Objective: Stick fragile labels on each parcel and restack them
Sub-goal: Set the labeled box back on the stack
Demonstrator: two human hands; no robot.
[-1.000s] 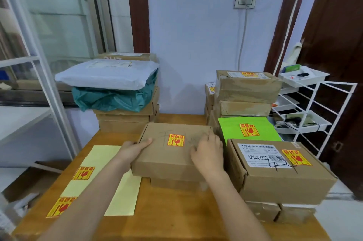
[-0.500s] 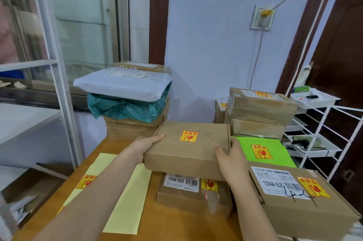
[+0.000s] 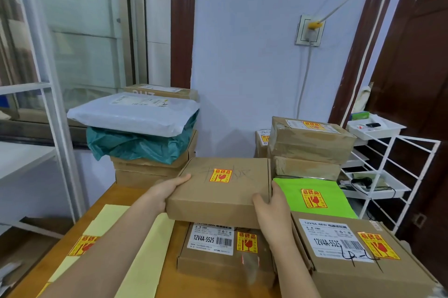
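I hold a flat brown parcel (image 3: 218, 191) with a red-and-yellow fragile label in the air above the table. My left hand (image 3: 167, 191) grips its left edge and my right hand (image 3: 272, 205) grips its right front corner. Under it lies a labelled brown box (image 3: 223, 254) marked 12V4A-5525. A similar labelled box (image 3: 358, 256) sits at the right, with a green labelled parcel (image 3: 315, 198) behind it. The yellow backing sheet (image 3: 106, 222) with fragile stickers (image 3: 82, 245) lies at the left.
At the back left a pile of brown boxes (image 3: 148, 169) carries a teal bag and a white mailer (image 3: 133, 113). Stacked labelled boxes (image 3: 310, 142) stand at the back right. A white wire rack (image 3: 388, 176) is right of the wooden table (image 3: 169, 280).
Both hands have lifted the flat parcel off the box beneath it, uncovering that box's labels. The camera view has tilted upward and shifted.
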